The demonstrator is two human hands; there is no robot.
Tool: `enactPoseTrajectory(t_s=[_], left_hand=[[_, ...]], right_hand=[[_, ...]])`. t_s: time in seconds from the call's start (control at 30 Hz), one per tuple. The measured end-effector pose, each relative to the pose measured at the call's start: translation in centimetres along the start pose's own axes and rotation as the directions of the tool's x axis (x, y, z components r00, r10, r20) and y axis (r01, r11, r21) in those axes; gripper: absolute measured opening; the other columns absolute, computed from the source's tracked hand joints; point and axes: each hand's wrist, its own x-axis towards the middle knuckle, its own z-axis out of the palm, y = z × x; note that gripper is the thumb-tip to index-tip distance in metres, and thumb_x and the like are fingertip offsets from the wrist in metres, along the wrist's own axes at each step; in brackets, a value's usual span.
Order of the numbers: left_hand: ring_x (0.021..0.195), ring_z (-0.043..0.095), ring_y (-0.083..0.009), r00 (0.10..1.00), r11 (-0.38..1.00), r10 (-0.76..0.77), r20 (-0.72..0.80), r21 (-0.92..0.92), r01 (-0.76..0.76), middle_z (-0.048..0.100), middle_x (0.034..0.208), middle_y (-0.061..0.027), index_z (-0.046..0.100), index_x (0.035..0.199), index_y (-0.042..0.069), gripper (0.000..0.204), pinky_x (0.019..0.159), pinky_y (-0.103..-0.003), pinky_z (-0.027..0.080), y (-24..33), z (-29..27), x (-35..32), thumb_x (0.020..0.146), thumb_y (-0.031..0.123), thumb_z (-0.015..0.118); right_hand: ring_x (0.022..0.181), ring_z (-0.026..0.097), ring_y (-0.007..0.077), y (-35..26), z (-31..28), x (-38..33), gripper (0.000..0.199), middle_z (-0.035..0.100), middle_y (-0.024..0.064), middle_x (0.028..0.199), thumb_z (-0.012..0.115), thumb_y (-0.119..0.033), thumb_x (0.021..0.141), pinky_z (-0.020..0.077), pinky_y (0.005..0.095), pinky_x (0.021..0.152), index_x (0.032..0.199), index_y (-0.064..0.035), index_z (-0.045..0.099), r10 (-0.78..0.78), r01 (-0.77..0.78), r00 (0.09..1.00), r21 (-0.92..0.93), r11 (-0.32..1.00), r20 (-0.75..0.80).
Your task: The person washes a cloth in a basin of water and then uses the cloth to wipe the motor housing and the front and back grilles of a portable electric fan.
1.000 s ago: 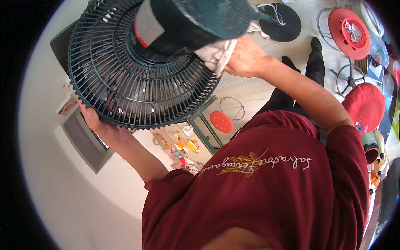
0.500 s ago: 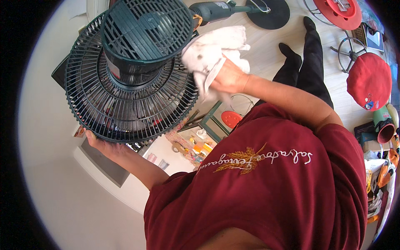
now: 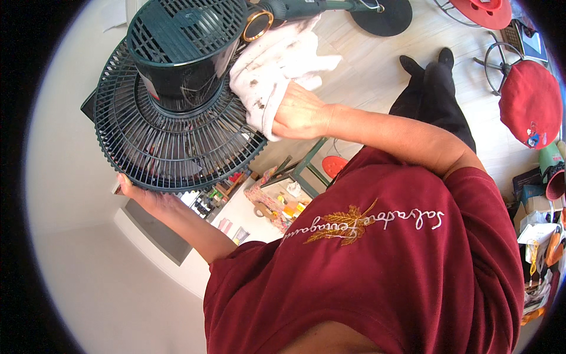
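A dark green fan head (image 3: 171, 112) with a round wire grille and a cylindrical motor housing fills the upper left. My left hand (image 3: 144, 197) holds it from below at the grille's lower rim. My right hand (image 3: 300, 112) presses a dirty white cloth (image 3: 274, 71) against the grille's right side, next to the motor housing. The fan's green pole (image 3: 318, 7) runs from the housing to a round black base (image 3: 380, 15) lying on the floor.
A white table (image 3: 236, 218) below the fan carries small tools and colourful bits. Red fan parts (image 3: 527, 103) and wire grilles lie on the wooden floor at the right. Cluttered boxes and cups stand at the far right edge.
The fan head has tilted so the motor housing's rear faces me. My right hand with the cloth has slid down along the grille's right side.
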Motion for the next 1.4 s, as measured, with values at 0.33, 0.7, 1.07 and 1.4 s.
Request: enactPoseTrajectory(t_s=[0.33, 0.7, 1.07, 1.4], left_hand=[[0.111, 0.059, -0.0267, 0.999, 1.0, -0.012, -0.044, 0.004, 0.012, 0.057, 0.126, -0.0144, 0.05, 0.131, 0.002, 0.053, 0.094, -0.04, 0.051, -0.2, 0.7, 0.1, 0.093, 0.04, 0.047], [0.108, 0.06, -0.0244, 0.996, 0.999, -0.03, -0.087, 0.04, 0.034, 0.059, 0.122, -0.0125, 0.052, 0.129, 0.003, 0.052, 0.09, -0.04, 0.052, -0.3, -1.2, 0.7, 0.092, 0.04, 0.048], [0.109, 0.06, -0.0228, 0.991, 0.998, 0.016, -0.131, 0.066, -0.007, 0.059, 0.124, -0.0115, 0.052, 0.128, 0.002, 0.054, 0.093, -0.038, 0.051, 0.0, 0.8, -0.9, 0.092, 0.042, 0.051], [0.106, 0.061, -0.0238, 0.995, 1.0, -0.017, -0.098, 0.022, 0.019, 0.06, 0.121, -0.0124, 0.053, 0.125, 0.001, 0.05, 0.092, -0.039, 0.052, -0.4, -0.8, 0.3, 0.092, 0.039, 0.051]], right_hand=[[0.102, 0.058, 0.0361, 6.1, 0.5, 3.4, 0.029, 0.061, 0.0158, 0.107, 0.048, -0.028, 0.085, 0.0397, 0.0539, 0.089, 0.103, -0.0104, 0.06, 0.217, -0.232, 0.972, -0.214, 0.949, -0.094], [0.118, 0.05, 0.0378, 1.3, 0.2, -1.2, 0.036, 0.058, 0.0172, 0.119, 0.057, -0.023, 0.084, 0.0369, 0.0516, 0.101, 0.115, -0.0056, 0.059, -0.156, 0.156, 0.986, 0.007, 0.988, 0.05], [0.087, 0.063, 0.0316, 3.9, -2.9, 4.0, 0.017, 0.065, 0.0158, 0.086, 0.053, -0.019, 0.08, 0.0492, 0.0429, 0.075, 0.087, -0.0102, 0.067, 0.181, -0.178, 0.983, -0.183, 0.967, 0.001], [0.098, 0.067, 0.0322, 2.2, -3.5, 6.6, 0.03, 0.068, 0.014, 0.106, 0.051, -0.023, 0.084, 0.0503, 0.0453, 0.083, 0.11, -0.0176, 0.066, 0.497, -0.339, 0.819, -0.456, 0.823, 0.287]])
